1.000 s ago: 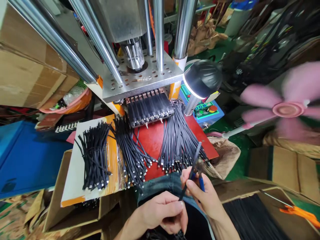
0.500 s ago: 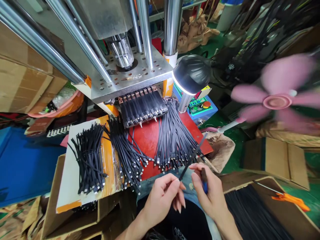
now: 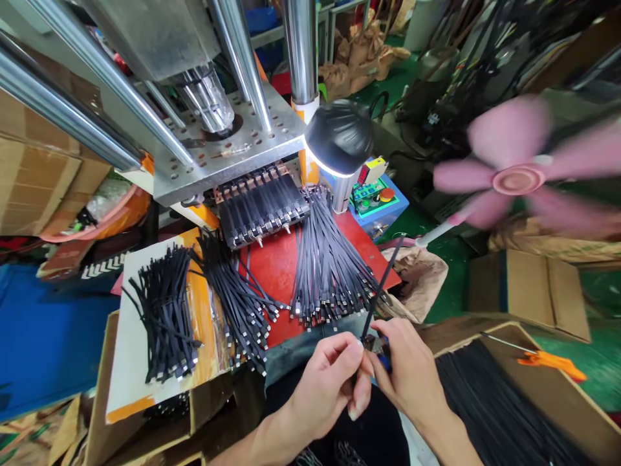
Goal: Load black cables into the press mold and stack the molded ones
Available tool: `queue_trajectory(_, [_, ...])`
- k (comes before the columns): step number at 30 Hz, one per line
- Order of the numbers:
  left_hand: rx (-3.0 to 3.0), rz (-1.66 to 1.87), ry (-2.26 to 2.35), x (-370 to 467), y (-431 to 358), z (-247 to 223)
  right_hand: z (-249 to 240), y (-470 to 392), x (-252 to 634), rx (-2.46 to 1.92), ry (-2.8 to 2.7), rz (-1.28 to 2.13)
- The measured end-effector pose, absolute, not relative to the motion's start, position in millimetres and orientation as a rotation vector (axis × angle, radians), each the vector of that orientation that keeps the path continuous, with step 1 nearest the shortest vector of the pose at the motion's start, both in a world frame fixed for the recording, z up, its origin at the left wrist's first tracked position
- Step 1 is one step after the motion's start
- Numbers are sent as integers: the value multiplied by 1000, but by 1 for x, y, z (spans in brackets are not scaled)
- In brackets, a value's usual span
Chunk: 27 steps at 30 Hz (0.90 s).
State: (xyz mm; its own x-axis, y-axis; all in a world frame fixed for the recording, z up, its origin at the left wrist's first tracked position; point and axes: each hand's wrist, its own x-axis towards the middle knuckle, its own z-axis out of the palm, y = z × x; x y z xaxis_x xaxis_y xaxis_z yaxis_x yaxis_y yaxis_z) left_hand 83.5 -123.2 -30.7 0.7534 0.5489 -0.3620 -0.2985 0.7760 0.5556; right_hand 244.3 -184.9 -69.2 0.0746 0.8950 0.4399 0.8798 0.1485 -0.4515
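A flat black cable (image 3: 383, 285) rises from the fingertips of my left hand (image 3: 334, 382), which pinches its lower end. Close against it on the right is my right hand (image 3: 412, 375), its fingers curled round a small blue-handled tool (image 3: 383, 360) that is mostly hidden. The tool's dark tip lies near the held end of the cable. Just beyond my hands, a fanned bundle of black cables (image 3: 330, 259) with metal plugs spreads over the red table (image 3: 276, 278).
A black mould (image 3: 262, 207) with several cables stands under the steel press plate (image 3: 233, 155). More cables (image 3: 167, 310) lie on the white board (image 3: 130, 349) at left. A black lamp (image 3: 339, 136), a pink fan (image 3: 519, 178) and a box of black cables (image 3: 504, 401) stand at right.
My two hands have come together, the right one bringing the blue-handled tool to the cable's lower end. The cable stands steeper. The whole view has shifted, with the press now further left.
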Motion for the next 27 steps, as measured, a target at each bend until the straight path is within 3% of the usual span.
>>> queue_trajectory(14, [820,454,765,92,-119,-25,-73,-197,262,-1706,-1607,239])
queue_trajectory(27, [1055,429,870,91,-122,-18,-66,-200,258,-1824,-1840,23])
